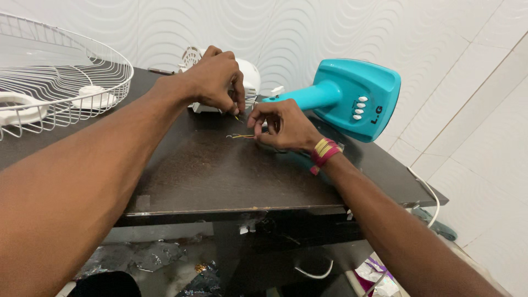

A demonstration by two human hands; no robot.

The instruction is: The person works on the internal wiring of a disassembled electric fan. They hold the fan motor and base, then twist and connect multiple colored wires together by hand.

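Two bare hands are working together over one dark bench [209,176], and judging by how they are meeting, the step in hand is the joining or untangling of fine wires at a fan's motor end.

Going by size, one white wire fan guard [60,71] is lying at the bench's far left corner, with a round white hub at its middle. One turquoise fan base [352,99] is lying tipped on its side at the right, its neck pointing toward the hands and a column of small white buttons showing on its face. One white motor housing [250,77] is sitting behind the hands, mostly hidden by them. One white cord [432,192] is hanging off the bench's right edge.

The left hand [214,80] is resting against the motor housing, its grip pinched together on the end of a thin wire. The right hand [283,126], with one red and yellow band [324,152] at the wrist, is lying just beside it on the bench, fingertips closed on the thin wires [240,135], which are trailing leftward across the bench. Their exact count is too small to tell; a yellow strand and a paler one are showing.

The next move is likely calling for a steady pinch and small, careful finger motion, since the strands are fine and short.
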